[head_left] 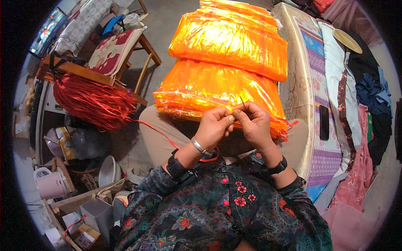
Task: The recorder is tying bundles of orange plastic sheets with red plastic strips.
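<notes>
In front of my chest, my two hands meet with their fingertips pinched close together. Between the thumb and fingers of my right hand (253,124) is a thin dark needle (243,103), its shaft slanting up past the fingers. My left hand (214,125) pinches at the same spot, but what it grips is too small to make out. A red ribbon (161,133) runs from the left across my leg and passes below my left wrist. Just beyond my hands, a tall stack of shiny orange plastic sheets (222,83) rests by my lap.
A bunch of red ribbons (94,100) hangs from a wooden chair (144,79) at the left. On the right, a bed (326,154) holds a black phone (323,122) and clothes (349,192). A wooden box (58,207) with small cartons sits at the lower left, near a pink mug (49,184).
</notes>
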Motion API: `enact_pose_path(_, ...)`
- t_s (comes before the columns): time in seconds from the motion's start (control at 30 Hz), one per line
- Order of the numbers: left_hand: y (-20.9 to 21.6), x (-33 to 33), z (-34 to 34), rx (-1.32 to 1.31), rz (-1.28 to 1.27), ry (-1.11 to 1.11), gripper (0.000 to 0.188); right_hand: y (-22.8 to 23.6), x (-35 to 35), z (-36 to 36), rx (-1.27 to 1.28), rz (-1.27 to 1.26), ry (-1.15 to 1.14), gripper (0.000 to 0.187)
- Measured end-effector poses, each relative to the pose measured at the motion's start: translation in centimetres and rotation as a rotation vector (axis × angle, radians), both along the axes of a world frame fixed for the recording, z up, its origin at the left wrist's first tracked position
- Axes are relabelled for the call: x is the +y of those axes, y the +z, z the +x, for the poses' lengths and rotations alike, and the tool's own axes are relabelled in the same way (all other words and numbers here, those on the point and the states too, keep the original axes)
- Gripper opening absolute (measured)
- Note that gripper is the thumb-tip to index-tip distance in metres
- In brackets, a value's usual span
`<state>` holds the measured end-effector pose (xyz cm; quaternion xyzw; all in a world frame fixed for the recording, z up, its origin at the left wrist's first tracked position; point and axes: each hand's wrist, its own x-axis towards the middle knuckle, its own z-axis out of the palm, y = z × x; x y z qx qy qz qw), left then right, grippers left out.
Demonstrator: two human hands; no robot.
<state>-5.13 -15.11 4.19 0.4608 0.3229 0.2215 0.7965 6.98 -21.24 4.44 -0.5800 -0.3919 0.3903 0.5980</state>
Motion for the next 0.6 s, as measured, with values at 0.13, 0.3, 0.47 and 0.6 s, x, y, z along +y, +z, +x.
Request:
enact_pose_path(0.13, -0.2, 0.0, -0.3, -0.005, 0.165, -0.025, 0.009, -0.2, 0.0, 0.2, 0.112, 0.045, 0.034, 0.005)
enact_pose_path(0.3, 0.5, -0.6, 0.0, 0.010, 0.333, 0.191, 0.011, -0.6, -0.4, 0.5, 0.275, -0.063, -0.019, 0.010)
enact_pose_path(0.47, -0.4, -0.6, 0.1, -0.050, 0.264, 0.237, 0.012, -0.8, -1.6, -0.5, 0.322, -0.175, 0.140, 0.015)
enact_pose_path(0.6, -0.4, -0.5, 0.1, 0.026, 0.294, 0.244, 0.013, -0.4, -1.5, -0.9, 0.362, -0.191, 0.154, 0.016)
